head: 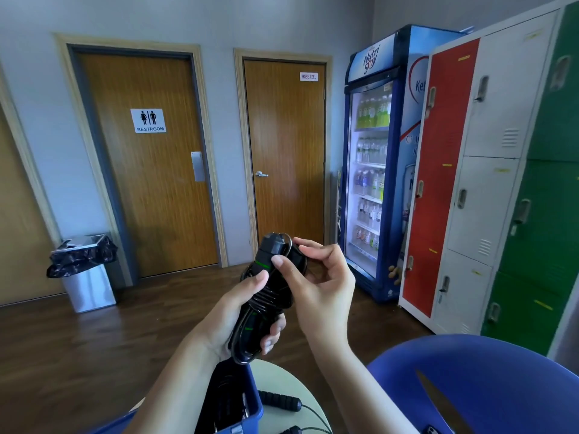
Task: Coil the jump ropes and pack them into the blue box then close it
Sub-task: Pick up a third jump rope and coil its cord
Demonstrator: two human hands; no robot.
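A black jump rope (266,296) with green bands on its handles is bundled up and held at chest height. My left hand (232,317) grips the bundle from below, thumb on the coils. My right hand (316,277) pinches the rope near the top of the handles. Below, the blue box (247,405) stands open on a small round table (291,386), with dark rope inside it. Another black jump rope (282,400) lies loose on the table beside the box, its cord trailing right.
A blue plastic chair (488,383) fills the lower right. Lockers (488,183) and a drinks fridge (376,158) line the right wall. Two wooden doors and a lined bin (84,270) stand across the wooden floor.
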